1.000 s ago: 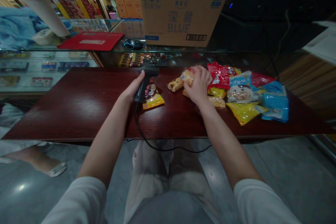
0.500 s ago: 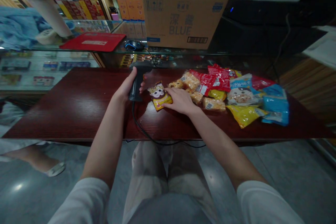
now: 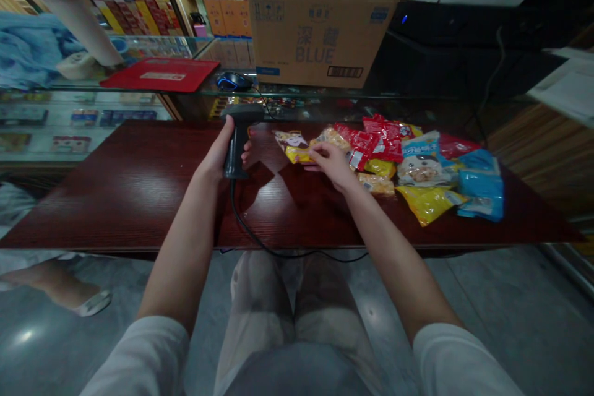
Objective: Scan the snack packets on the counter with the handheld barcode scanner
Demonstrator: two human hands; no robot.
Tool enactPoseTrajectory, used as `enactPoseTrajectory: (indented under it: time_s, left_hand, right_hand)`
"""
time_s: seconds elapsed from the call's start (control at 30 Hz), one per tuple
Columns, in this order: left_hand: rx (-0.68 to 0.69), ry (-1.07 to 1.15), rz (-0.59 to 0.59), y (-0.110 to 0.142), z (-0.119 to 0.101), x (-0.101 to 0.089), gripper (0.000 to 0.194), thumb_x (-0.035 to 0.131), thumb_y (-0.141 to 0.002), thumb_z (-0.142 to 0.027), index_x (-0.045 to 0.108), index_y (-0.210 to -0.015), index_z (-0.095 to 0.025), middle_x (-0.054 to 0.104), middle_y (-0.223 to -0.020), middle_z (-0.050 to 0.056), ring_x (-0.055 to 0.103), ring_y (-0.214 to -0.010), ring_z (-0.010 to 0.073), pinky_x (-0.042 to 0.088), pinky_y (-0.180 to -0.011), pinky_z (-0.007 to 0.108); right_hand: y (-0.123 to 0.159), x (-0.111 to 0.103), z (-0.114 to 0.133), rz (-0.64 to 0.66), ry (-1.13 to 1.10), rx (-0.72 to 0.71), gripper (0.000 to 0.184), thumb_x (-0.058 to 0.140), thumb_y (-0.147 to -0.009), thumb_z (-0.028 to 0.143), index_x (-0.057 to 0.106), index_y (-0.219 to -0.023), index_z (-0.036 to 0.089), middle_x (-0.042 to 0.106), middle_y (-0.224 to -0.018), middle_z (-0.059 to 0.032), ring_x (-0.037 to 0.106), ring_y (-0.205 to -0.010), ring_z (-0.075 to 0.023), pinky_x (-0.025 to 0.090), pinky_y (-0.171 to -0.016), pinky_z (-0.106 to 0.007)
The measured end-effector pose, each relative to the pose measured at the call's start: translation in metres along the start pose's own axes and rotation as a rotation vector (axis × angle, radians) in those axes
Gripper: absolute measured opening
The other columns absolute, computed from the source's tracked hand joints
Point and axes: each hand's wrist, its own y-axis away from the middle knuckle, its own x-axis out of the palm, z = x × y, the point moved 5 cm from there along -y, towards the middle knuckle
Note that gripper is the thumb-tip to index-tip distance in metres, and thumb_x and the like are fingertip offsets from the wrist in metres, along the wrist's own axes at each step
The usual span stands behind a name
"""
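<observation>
the left hand (image 3: 214,158) is clamped round the handle of a black corded barcode scanner (image 3: 235,158), held upright; the right hand (image 3: 331,166) is loose and half open, its fingertips (image 3: 312,167) at the lower edge of a small yellow snack packet (image 3: 291,145) (touching or just beside, i can't tell); since a moment ago that packet has shifted away from the scanner, up the dark red desk (image 3: 116,198), and now lies just beside the heap of red, yellow and blue snack packets (image 3: 420,167); the scanner's cable (image 3: 241,216) trails over the desk's near edge.

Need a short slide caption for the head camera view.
Left hand grips a corded barcode scanner while right hand is beside a yellow snack packet on a dark red counter.
</observation>
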Motion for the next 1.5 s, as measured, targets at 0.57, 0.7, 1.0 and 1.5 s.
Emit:
enactPoseTrajectory:
  time_s: [0.57, 0.7, 1.0, 1.5]
  left_hand:
    - [-0.092, -0.087, 0.153, 0.004, 0.022, 0.032, 0.064, 0.043, -0.089, -0.076, 0.064, -0.093, -0.015, 0.05, -0.052, -0.002, 0.045, -0.034, 0.0086, 0.036, -0.033, 0.021]
    - [-0.089, -0.096, 0.148, 0.004, 0.021, 0.032, 0.065, 0.042, -0.089, -0.077, 0.062, -0.09, -0.015, 0.049, -0.052, -0.003, 0.044, -0.034, 0.0083, 0.037, -0.034, 0.021]
    - [-0.077, -0.13, 0.187, 0.005, 0.027, 0.037, 0.064, 0.047, -0.085, -0.078, 0.06, -0.085, -0.016, 0.051, -0.053, -0.002, 0.045, -0.035, 0.0078, 0.036, -0.033, 0.02]
    - [-0.094, -0.143, 0.238, 0.009, 0.028, 0.044, 0.066, 0.043, -0.087, -0.079, 0.061, -0.088, -0.015, 0.05, -0.054, -0.003, 0.043, -0.035, 0.0065, 0.034, -0.033, 0.019]
  right_hand:
    - [0.0, -0.019, 0.014, -0.073, -0.485, 0.181, 0.018, 0.059, -0.072, 0.018, 0.051, -0.086, 0.024, 0.062, -0.066, 0.0058, 0.051, -0.049, -0.0088, 0.041, -0.046, -0.02]
    - [-0.001, -0.018, 0.012, -0.062, -0.456, 0.201, 0.011, 0.058, -0.076, 0.022, 0.053, -0.086, 0.023, 0.063, -0.068, 0.0042, 0.05, -0.048, -0.0087, 0.042, -0.046, -0.02]
    - [-0.001, -0.017, 0.009, -0.042, -0.464, 0.263, 0.006, 0.052, -0.08, 0.024, 0.056, -0.083, 0.021, 0.059, -0.062, 0.0034, 0.049, -0.048, -0.0096, 0.043, -0.05, -0.023]
    - [0.001, -0.018, 0.008, -0.072, -0.523, 0.348, 0.007, 0.052, -0.088, 0.022, 0.056, -0.084, 0.019, 0.06, -0.058, 0.0035, 0.05, -0.044, -0.0076, 0.043, -0.046, -0.018]
